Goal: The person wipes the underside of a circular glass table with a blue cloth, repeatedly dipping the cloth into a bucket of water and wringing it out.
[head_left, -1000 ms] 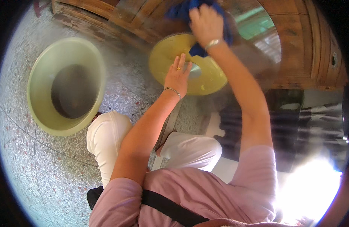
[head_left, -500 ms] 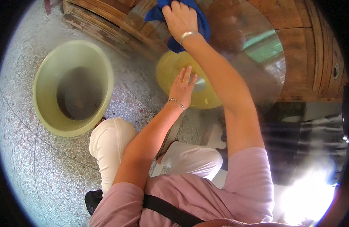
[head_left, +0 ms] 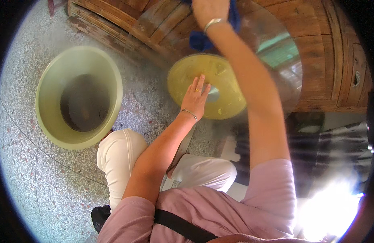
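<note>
Blue cloth (head_left: 201,40), far and centre, under the right hand (head_left: 211,10); its folds show on both sides of the hand and lie over a round clear pane (head_left: 272,71), probably glass. Right fingers lie mostly beyond the far edge of the view; how firmly they close on the cloth cannot be told.

Left hand (head_left: 194,101): palm down, fingers straight and slightly spread, gripping nothing. It lies over the near left part of a yellow disc (head_left: 221,77), fingertips beside the silvery centre (head_left: 213,93). The disc appears to sit beneath the pane; which surface the hand touches is not certain.

Handling (judged): cloth soft, limp and light, best bunched under the palm with loose corners tucked in. Pane stiff, rather heavy for its breadth, brittle at the rim, slippery if wet. If taken hold of, use both hands at opposite sides of the rim; a flat palm near the middle should steady it.

Surroundings: pale green basin (head_left: 49,95) on the left, dark liquid (head_left: 83,103) inside, standing on speckled floor (head_left: 69,174). Brown wooden cabinet (head_left: 316,60) at far right, part of its woodwork visible through the pane.
</note>
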The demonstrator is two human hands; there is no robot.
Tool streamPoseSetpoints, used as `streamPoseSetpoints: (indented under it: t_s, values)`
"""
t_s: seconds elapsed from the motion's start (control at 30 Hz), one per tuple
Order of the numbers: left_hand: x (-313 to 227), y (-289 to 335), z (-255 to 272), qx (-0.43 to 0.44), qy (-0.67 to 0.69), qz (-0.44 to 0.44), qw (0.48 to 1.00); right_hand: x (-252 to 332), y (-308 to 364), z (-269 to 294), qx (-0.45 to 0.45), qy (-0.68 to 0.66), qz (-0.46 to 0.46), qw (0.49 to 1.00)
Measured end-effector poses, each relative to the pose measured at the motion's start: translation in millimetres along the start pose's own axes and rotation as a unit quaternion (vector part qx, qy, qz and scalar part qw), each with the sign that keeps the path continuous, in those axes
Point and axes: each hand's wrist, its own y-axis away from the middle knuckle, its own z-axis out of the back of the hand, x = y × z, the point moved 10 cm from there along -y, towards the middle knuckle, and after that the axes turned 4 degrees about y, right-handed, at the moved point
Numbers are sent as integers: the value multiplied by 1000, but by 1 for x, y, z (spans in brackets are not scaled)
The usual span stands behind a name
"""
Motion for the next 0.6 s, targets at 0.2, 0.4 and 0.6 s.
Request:
streamPoseSetpoints:
  t_s: [0.2,0.4,0.6]
  values:
    - [14,-5,-20,64,8,42,997,139,113,-43,173,-201,215,940]
    - [2,1,1,-25,-1,10,1000,45,18,-23,12,-78,19,997]
    - [4,1,-1,40,-22,18,999,103,33,-49,115,-122,89,982]
